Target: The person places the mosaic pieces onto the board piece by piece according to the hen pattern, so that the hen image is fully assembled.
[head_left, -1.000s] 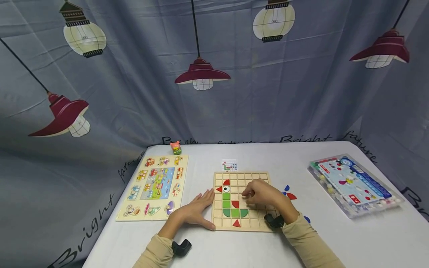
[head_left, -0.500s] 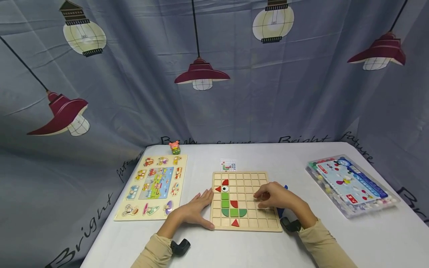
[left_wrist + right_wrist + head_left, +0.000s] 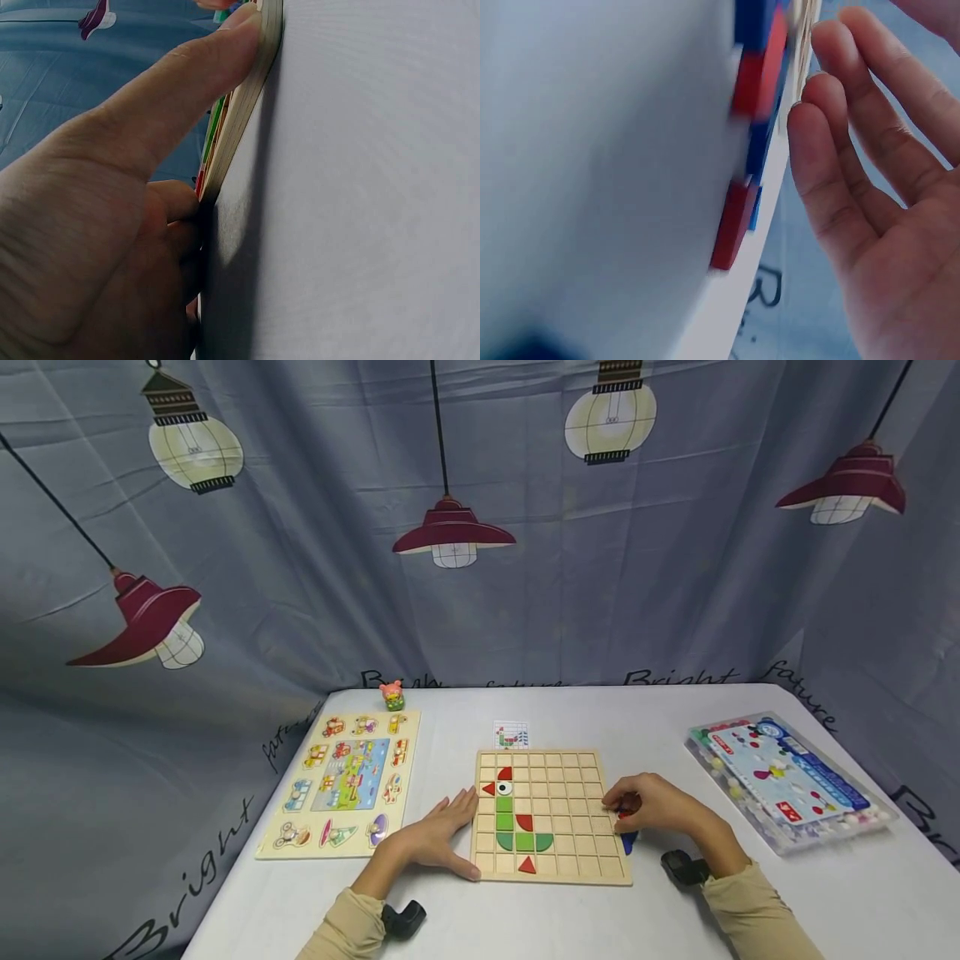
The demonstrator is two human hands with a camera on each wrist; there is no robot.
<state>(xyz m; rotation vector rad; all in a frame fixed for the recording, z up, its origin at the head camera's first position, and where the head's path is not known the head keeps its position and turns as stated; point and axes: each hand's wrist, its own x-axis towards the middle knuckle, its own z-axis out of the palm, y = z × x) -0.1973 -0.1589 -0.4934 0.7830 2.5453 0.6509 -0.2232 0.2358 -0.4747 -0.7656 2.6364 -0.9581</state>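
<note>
A square wooden grid board [image 3: 577,843] lies at the middle of the table. On its left part sit a white eye piece [image 3: 505,787], green squares [image 3: 504,805], green quarter-rounds and several red pieces, forming a bird-like figure. My left hand [image 3: 437,841] rests against the board's left edge, fingers spread, thumb [image 3: 202,79] on the near corner. Just past the right edge, my right hand [image 3: 654,806] hovers with loosely bent fingers. The right wrist view shows nothing in its fingers. Near it lie loose red blocks [image 3: 733,225] and blue blocks [image 3: 754,22], partly hidden by the hand in the head view.
Behind the board lies a small pattern card [image 3: 512,735]. A wooden picture puzzle [image 3: 408,727] occupies the left, with a small pig-like figurine [image 3: 392,695] at its far end. Right of everything stands a clear plastic box [image 3: 791,781] with a printed lid.
My right hand has moved rightward from over the middle of the board to beyond its right edge, above the loose blocks. My left hand stays in place.
</note>
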